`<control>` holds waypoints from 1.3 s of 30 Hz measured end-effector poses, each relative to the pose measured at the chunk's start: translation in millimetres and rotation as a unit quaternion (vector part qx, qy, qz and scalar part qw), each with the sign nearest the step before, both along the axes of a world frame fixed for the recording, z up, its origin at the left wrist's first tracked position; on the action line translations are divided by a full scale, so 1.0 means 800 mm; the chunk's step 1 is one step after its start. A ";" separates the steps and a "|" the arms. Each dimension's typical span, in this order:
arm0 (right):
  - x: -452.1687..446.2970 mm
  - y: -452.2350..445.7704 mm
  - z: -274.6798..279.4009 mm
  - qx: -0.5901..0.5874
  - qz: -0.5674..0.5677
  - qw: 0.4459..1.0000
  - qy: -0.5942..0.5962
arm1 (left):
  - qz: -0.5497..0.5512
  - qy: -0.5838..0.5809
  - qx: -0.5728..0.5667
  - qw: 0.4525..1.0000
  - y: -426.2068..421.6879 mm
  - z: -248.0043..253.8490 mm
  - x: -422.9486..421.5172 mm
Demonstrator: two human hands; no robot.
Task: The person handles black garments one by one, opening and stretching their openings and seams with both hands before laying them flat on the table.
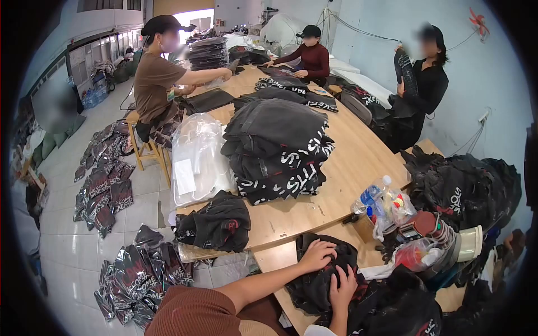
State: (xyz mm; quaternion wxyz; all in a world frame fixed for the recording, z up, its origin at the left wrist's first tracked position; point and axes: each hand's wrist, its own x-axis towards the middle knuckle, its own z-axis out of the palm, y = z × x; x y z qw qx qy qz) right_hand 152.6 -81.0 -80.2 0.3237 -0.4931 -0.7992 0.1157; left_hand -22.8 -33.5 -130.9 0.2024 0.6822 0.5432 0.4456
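Observation:
A bunched black garment (305,288) lies on the near table, under both hands. My left hand (318,255) rests on its upper part with the fingers spread. Lower and to the right, my right hand (342,285) lies on the same cloth, fingers apart and pointing away from me. To the right is a heap of dark garments (398,308). Another crumpled black garment (216,224) is at the table's left edge, and behind it stands a tall stack of folded black garments with white lettering (274,145).
Clear plastic bags (199,159) lie left of the stack. A bottle (370,195), tape rolls and a white tub (469,243) crowd the right side. Three people work around the table's far part. Bagged garments (140,274) cover the floor at left.

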 end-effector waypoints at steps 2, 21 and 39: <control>0.000 -0.001 0.000 -0.003 -0.001 1.000 -0.004 | -0.002 0.003 -0.004 1.000 0.000 0.003 0.000; -0.001 -0.001 0.001 -0.008 -0.006 1.000 -0.002 | -0.001 -0.004 -0.004 1.000 0.000 0.001 0.000; -0.003 -0.002 0.007 0.003 -0.004 1.000 0.004 | 0.005 -0.007 0.005 1.000 -0.002 0.008 -0.001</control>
